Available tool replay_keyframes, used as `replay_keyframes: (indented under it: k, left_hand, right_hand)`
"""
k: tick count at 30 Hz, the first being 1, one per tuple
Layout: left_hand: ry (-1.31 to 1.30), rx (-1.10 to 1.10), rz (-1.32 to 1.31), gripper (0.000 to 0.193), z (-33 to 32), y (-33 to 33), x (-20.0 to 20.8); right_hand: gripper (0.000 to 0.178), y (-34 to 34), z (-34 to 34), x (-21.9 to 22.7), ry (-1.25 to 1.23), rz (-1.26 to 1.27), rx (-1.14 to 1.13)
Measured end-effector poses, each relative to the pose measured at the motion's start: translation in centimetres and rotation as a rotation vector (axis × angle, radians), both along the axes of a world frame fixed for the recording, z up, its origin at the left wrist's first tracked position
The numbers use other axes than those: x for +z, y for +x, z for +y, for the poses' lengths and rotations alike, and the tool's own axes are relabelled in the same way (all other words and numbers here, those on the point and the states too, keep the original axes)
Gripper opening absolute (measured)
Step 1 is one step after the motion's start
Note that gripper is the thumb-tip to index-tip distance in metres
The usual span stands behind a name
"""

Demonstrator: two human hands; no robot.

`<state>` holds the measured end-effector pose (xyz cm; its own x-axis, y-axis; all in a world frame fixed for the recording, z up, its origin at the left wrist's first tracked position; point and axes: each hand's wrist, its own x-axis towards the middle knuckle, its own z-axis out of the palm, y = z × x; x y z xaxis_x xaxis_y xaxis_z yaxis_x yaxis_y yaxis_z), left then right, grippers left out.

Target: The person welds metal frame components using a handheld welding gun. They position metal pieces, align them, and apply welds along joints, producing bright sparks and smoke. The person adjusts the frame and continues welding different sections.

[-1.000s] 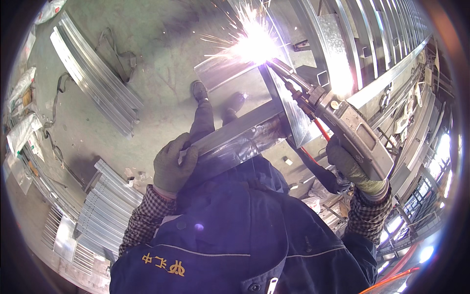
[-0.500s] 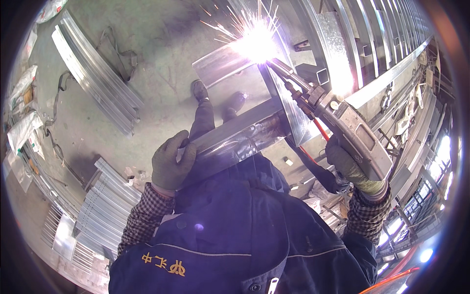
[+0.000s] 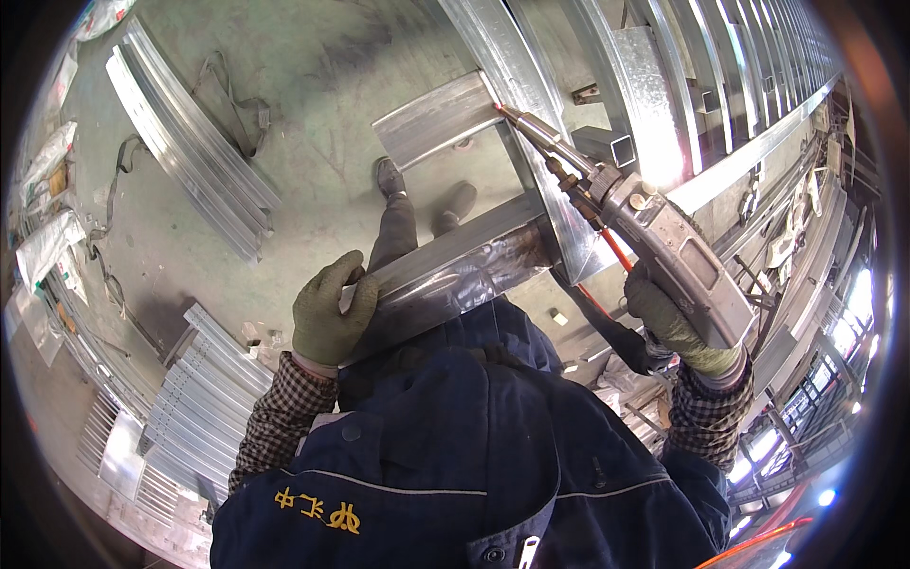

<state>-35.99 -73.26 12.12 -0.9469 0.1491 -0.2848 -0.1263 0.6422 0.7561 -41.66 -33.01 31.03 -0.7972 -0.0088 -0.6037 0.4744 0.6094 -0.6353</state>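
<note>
My right hand (image 3: 675,321), in a grey-green work glove, is wrapped round the grip of a bulky metal welding gun (image 3: 684,248). The gun's narrow nozzle touches or nearly touches the joint where a short metal channel (image 3: 441,119) meets a long galvanized steel beam (image 3: 517,66). A small red glow shows at that spot. My left hand (image 3: 334,308), gloved alike, grips the near left end of a thick metal tube (image 3: 455,275) lying in front of my body. The tube's far end meets the same beam and has a darkened patch. Some left fingers are hidden behind the tube.
Long metal profiles (image 3: 180,133) lie on the floor at far left, with a stack of ribbed sheets (image 3: 213,389) nearer. A rack of parallel steel beams (image 3: 654,104) fills the far right. An orange hose (image 3: 618,248) runs from the gun. My shoes stand beneath the work.
The bright arc and flying sparks at the nozzle have gone out, leaving a small red glow. The gun and both hands have hardly moved.
</note>
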Motion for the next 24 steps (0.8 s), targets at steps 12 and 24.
replay_keyframes:
  k: [12, 24]
  left_hand:
    - [0.01, 0.007, 0.04, 0.034, -0.1, 0.2, -0.5]
    - [0.01, 0.02, 0.113, 0.031, 0.2, 0.1, -0.3]
  right_hand:
    - [0.053, 0.9, 1.8, -0.9, -0.12, 0.005, 0.022]
    - [0.028, 1.0, 0.8, -0.7, -0.118, 0.129, -0.007]
